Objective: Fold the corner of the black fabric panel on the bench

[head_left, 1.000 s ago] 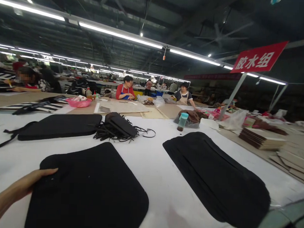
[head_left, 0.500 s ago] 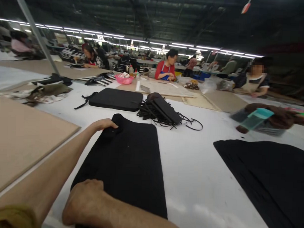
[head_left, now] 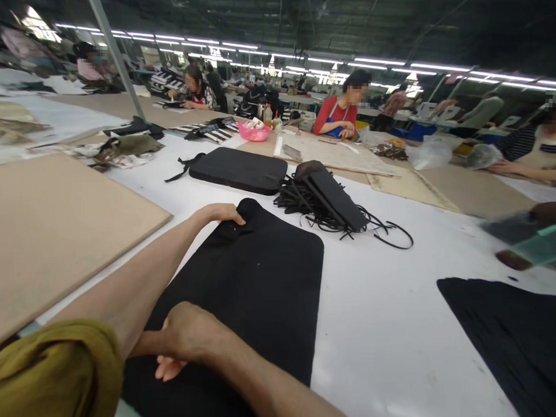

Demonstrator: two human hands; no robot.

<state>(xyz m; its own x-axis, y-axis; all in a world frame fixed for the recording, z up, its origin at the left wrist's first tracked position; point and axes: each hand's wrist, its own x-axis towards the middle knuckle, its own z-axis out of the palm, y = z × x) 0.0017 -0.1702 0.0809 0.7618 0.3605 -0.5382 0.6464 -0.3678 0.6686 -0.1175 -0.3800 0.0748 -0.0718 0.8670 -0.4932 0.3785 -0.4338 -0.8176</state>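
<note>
A black fabric panel (head_left: 257,287) with rounded corners lies flat on the white table (head_left: 384,309) right in front of me. My left arm stretches along its left side, and my left hand (head_left: 223,214) is curled over the far left corner. My right hand (head_left: 186,339) sits on the near left part of the panel. Its fingers are bent down around the edge, with the fingertips showing underneath.
A brown board (head_left: 53,231) lies to the left. Beyond the panel are a black padded case (head_left: 238,169) and a pouch on a tangle of black straps (head_left: 337,206). A second black panel (head_left: 510,338) lies at right, near a blurred teal-lidded cup (head_left: 541,248). Several people work at the far tables.
The view has swung left and down. My left hand slid from the panel's near side to its far left corner. My right hand came into view and closed on the near edge.
</note>
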